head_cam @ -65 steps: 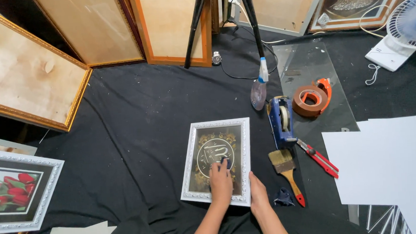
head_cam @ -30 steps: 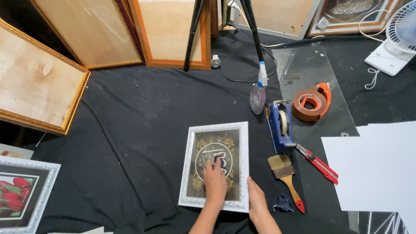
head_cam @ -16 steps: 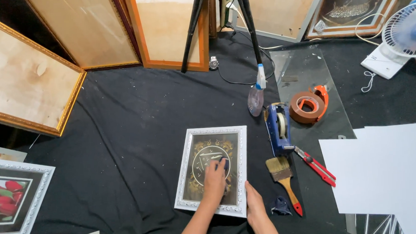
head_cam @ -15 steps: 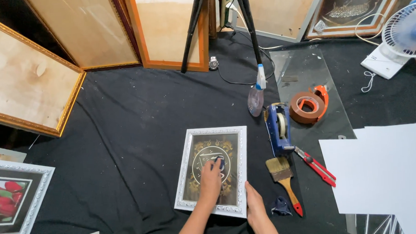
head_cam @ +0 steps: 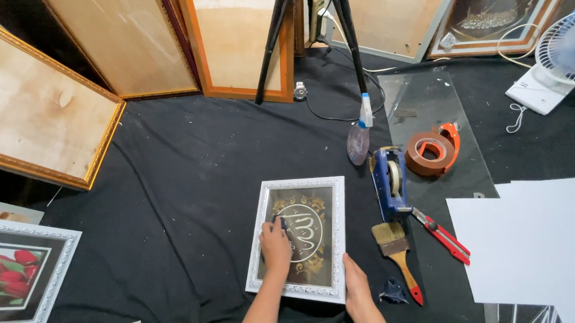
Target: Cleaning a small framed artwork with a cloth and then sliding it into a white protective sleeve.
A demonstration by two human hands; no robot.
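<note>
A small white ornate picture frame (head_cam: 338, 208) lies flat on the black cloth, holding a dark picture with a gold round design. My left hand (head_cam: 275, 246) rests on its glass at the left side and presses a small dark cloth (head_cam: 280, 220) against it. My right hand (head_cam: 356, 287) grips the frame's lower right corner. Both forearms enter from the bottom edge.
Right of the frame lie a paintbrush (head_cam: 398, 253), a blue tape dispenser (head_cam: 387, 183), a red cutter (head_cam: 442, 233), an orange tape roll (head_cam: 431, 154), a spray bottle (head_cam: 360, 136) and white sheets (head_cam: 536, 241). Large frames (head_cam: 37, 127) lean at the back; a tulip picture (head_cam: 14, 273) lies at the left.
My left hand with the cloth has slid a little leftward over the glass. My right hand stays at the frame's lower right corner.
</note>
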